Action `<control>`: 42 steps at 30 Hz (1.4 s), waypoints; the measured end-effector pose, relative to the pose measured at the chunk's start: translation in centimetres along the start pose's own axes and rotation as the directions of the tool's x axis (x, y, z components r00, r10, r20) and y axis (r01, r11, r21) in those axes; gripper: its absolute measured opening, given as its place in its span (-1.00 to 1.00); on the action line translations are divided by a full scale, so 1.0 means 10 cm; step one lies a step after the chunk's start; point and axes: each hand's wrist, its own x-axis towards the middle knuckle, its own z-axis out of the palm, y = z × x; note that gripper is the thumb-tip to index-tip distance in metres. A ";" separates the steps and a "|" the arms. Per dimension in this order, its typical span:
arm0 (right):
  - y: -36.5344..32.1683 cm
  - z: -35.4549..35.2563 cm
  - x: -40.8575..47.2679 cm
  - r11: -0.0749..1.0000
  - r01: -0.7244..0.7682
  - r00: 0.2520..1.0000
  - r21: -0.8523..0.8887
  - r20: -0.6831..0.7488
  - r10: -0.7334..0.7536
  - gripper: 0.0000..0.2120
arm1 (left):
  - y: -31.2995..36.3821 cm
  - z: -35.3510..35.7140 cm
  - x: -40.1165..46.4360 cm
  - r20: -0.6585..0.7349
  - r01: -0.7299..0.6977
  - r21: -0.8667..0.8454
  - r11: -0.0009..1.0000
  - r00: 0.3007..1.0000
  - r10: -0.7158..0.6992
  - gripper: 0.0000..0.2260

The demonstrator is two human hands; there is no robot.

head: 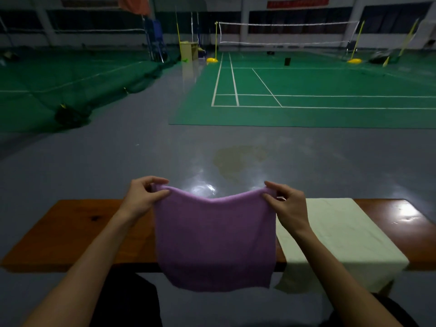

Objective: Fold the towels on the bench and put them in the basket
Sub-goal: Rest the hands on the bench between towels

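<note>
A purple towel [214, 239] hangs in front of me over the middle of the brown wooden bench [70, 232]. My left hand [144, 195] pinches its upper left corner and my right hand [286, 206] pinches its upper right corner. The top edge sags between the two hands and the lower edge drops past the bench's near side. A pale cream towel [342, 239] lies spread flat across the bench to the right, its near end draping over the edge. No basket is in view.
Grey floor stretches beyond the bench, with a green badminton court [306, 90] and its net [287, 33] farther back. A dark green netting heap [70, 90] lies at the left. My dark-clothed legs sit below the bench.
</note>
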 end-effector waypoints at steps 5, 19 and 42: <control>-0.28 -0.15 0.15 0.964 0.166 0.978 -0.207 -0.093 -0.189 -0.75 | 0.30 -0.21 0.11 0.071 -0.109 0.141 0.984 0.992 0.100 -0.66; -0.82 -0.41 0.51 0.967 0.006 0.996 -0.255 -0.089 -0.030 -0.82 | 0.89 -0.46 0.43 -0.059 -0.192 0.351 0.916 0.972 0.226 -0.84; -1.39 -0.94 -0.14 0.975 -0.120 0.992 0.188 -0.025 0.127 -0.65 | 1.31 -0.65 -0.61 -0.362 -0.219 -0.204 0.954 0.922 0.134 -0.73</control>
